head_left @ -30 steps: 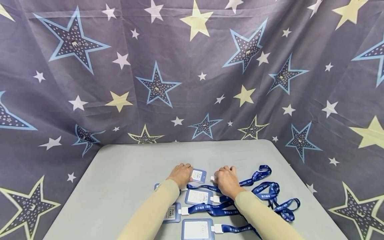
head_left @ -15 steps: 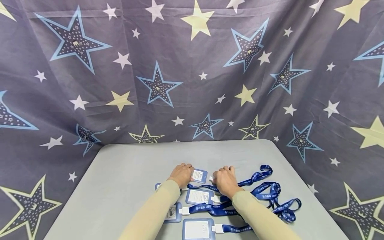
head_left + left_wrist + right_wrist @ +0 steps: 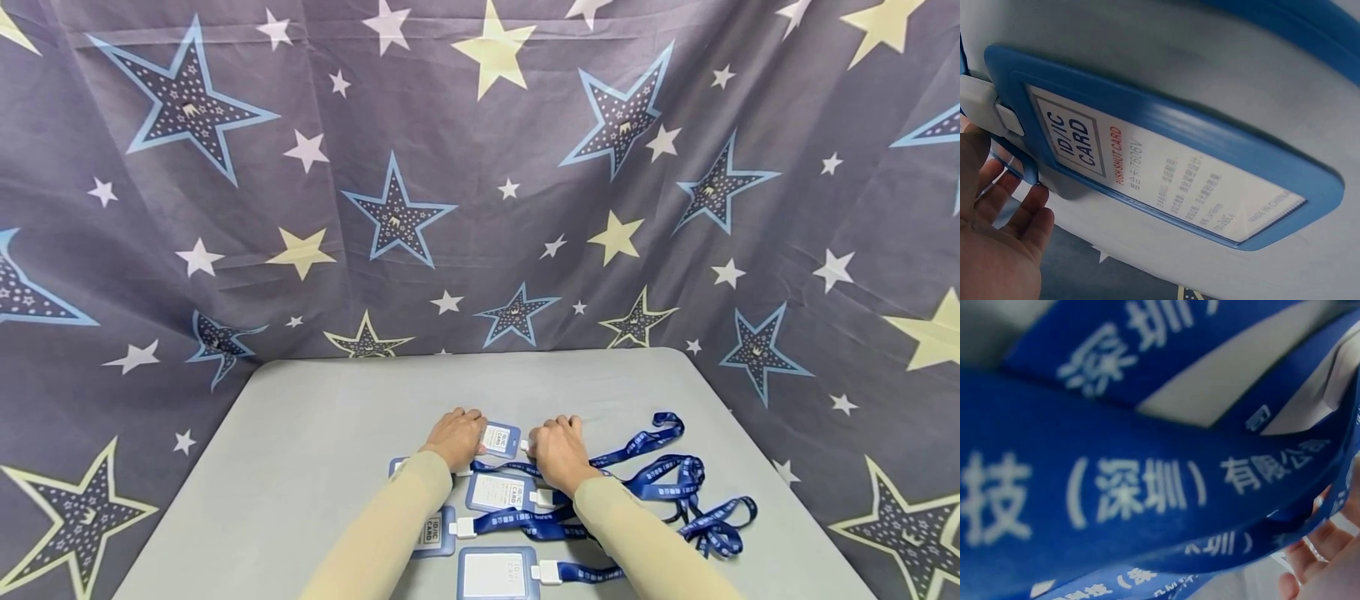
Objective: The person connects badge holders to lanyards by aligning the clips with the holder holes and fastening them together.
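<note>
At the far end of the row, my left hand (image 3: 456, 437) grips the left end of a blue-edged ID card holder (image 3: 501, 439). My right hand (image 3: 560, 452) pinches a white plastic clip (image 3: 526, 446), its tip right at the holder's right edge. From that clip a dark blue lanyard (image 3: 633, 448) trails off to the right. The left wrist view shows another card holder (image 3: 1166, 144) close up, joined to its own white clip, beside my curled fingers (image 3: 1029, 219). In the right wrist view, printed blue lanyard straps (image 3: 1147, 494) hide much of my right hand (image 3: 1329, 556).
Nearer on the grey table (image 3: 315, 417) lie several badges with lanyards attached, among them one card holder (image 3: 497, 575) at the front and another (image 3: 433, 532) to its left. Their looped straps (image 3: 720, 525) bunch at the right. A starry curtain (image 3: 420, 292) surrounds the table.
My right hand has moved slightly left, bringing the white clip closer to the card holder's edge. My left hand has kept its grip and barely moved.
</note>
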`<act>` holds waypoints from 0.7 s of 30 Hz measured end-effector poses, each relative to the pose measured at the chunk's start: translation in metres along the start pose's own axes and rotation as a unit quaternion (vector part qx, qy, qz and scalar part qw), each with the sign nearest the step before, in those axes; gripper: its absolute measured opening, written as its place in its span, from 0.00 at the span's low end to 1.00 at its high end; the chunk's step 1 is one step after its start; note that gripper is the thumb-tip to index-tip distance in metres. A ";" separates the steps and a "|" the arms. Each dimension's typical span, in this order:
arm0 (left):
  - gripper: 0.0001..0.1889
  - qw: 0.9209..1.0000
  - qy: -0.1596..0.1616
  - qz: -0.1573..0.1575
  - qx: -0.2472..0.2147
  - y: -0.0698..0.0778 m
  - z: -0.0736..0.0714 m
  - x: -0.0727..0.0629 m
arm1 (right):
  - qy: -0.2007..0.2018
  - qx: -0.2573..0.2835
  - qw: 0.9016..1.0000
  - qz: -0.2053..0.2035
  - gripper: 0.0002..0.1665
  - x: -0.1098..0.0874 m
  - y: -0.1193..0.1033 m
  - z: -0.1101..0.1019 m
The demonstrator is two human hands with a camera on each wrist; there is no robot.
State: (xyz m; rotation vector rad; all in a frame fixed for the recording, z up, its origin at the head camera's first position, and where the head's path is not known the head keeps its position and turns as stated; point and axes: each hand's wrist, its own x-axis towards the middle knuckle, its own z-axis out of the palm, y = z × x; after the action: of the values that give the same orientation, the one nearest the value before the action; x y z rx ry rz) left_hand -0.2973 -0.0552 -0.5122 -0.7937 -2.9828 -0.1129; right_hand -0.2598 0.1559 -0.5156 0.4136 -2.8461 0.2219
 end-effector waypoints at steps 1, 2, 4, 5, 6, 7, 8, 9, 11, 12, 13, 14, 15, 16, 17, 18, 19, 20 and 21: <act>0.30 1.000 0.001 0.000 0.000 0.000 0.000 0.000 | -0.002 -0.001 1.000 0.002 0.11 0.000 -0.001 0.000; 0.30 1.000 0.001 0.000 0.000 0.000 0.001 0.000 | -0.006 -0.001 1.000 0.005 0.11 0.001 -0.002 -0.001; 0.30 1.000 0.002 0.001 0.002 0.000 0.001 0.000 | -0.011 -0.004 1.000 0.010 0.11 0.001 -0.003 -0.002; 0.30 1.000 0.002 0.001 0.002 0.000 0.001 0.000 | -0.014 -0.005 1.000 0.012 0.11 0.002 -0.004 -0.002; 0.30 1.000 0.003 0.001 0.003 0.001 0.001 -0.001 | -0.017 -0.005 1.000 0.014 0.11 0.002 -0.004 -0.003; 0.30 1.000 0.004 0.001 0.004 0.001 0.001 -0.001 | -0.018 -0.006 1.000 0.015 0.10 0.002 -0.004 -0.003; 0.30 1.000 0.004 0.001 0.003 0.001 0.001 -0.001 | -0.018 -0.007 1.000 0.016 0.10 0.002 -0.004 -0.003; 0.30 1.000 0.003 0.000 0.002 0.001 0.000 -0.001 | -0.018 -0.008 1.000 0.016 0.10 0.002 -0.004 -0.003; 0.30 1.000 0.001 -0.002 0.002 0.002 -0.001 -0.001 | -0.019 -0.011 1.000 0.016 0.10 0.002 -0.004 -0.002; 0.30 1.000 0.000 -0.003 0.002 0.002 -0.001 -0.001 | -0.019 -0.012 1.000 0.016 0.10 0.002 -0.004 -0.001; 0.30 1.000 -0.001 -0.004 0.001 0.002 -0.002 -0.001 | -0.018 -0.013 1.000 0.016 0.10 0.002 -0.003 -0.001; 0.30 1.000 -0.003 -0.005 0.001 0.002 -0.002 -0.001 | -0.017 -0.013 1.000 0.015 0.10 0.002 -0.003 -0.001; 0.30 1.000 -0.005 -0.005 0.002 0.003 -0.002 0.000 | -0.016 -0.014 1.000 0.014 0.09 0.002 -0.003 -0.001; 0.30 1.000 -0.004 -0.005 0.002 0.002 -0.002 0.000 | -0.015 -0.014 1.000 0.014 0.09 0.003 -0.003 -0.001; 0.30 1.000 -0.004 -0.004 0.003 0.002 -0.001 0.000 | -0.012 -0.014 1.000 0.013 0.09 0.003 -0.004 -0.001; 0.30 1.000 -0.003 -0.003 0.004 0.002 -0.001 0.000 | -0.011 -0.014 1.000 0.012 0.09 0.003 -0.004 -0.001; 0.30 1.000 -0.003 -0.002 0.006 0.002 -0.001 0.000 | -0.011 -0.014 1.000 0.012 0.09 0.003 -0.004 -0.001; 0.30 1.000 -0.003 -0.001 0.008 0.002 -0.001 0.000 | -0.009 -0.013 1.000 0.011 0.09 0.004 -0.005 -0.001; 0.30 1.000 -0.003 0.000 0.011 0.001 -0.001 0.000 | -0.010 -0.012 1.000 0.012 0.09 0.004 -0.005 -0.001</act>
State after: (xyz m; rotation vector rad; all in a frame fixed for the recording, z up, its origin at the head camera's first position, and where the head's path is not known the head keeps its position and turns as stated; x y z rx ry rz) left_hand -0.2963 -0.0542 -0.5114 -0.7936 -2.9848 -0.0788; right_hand -0.2614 0.1505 -0.5128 0.3797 -2.8720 0.1875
